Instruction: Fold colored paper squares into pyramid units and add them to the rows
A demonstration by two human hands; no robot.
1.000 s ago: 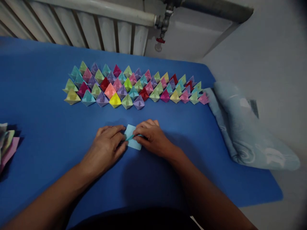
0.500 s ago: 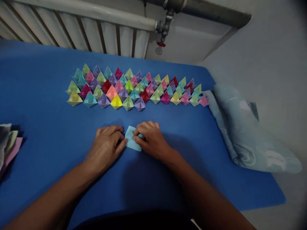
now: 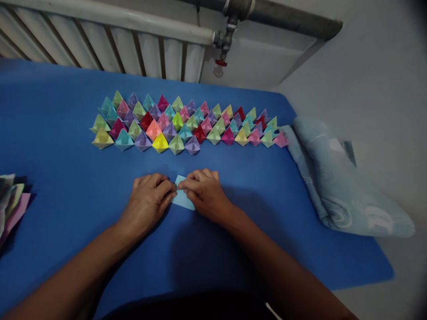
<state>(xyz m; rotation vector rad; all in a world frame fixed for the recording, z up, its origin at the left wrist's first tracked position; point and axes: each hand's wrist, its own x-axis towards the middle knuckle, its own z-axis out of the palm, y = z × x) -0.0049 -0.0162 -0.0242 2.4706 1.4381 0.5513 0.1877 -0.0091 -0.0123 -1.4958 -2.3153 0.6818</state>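
A small light-blue paper (image 3: 183,198) lies folded on the blue mat (image 3: 66,186) in front of me. My left hand (image 3: 149,201) presses its left side with curled fingers. My right hand (image 3: 204,193) pinches the paper's right side, fingertips meeting the left hand's over the middle. Most of the paper is hidden under my fingers. Beyond my hands, several folded paper boats (image 3: 173,122) in many colours stand packed in rows across the mat.
A stack of coloured paper sheets (image 3: 11,204) lies at the mat's left edge. A rolled pale-blue cloth (image 3: 336,182) rests at the mat's right side. A white radiator (image 3: 110,44) and pipe with a red valve (image 3: 220,62) run behind.
My hands have drawn closer together over the light-blue paper, covering more of it. The view shifted slightly.
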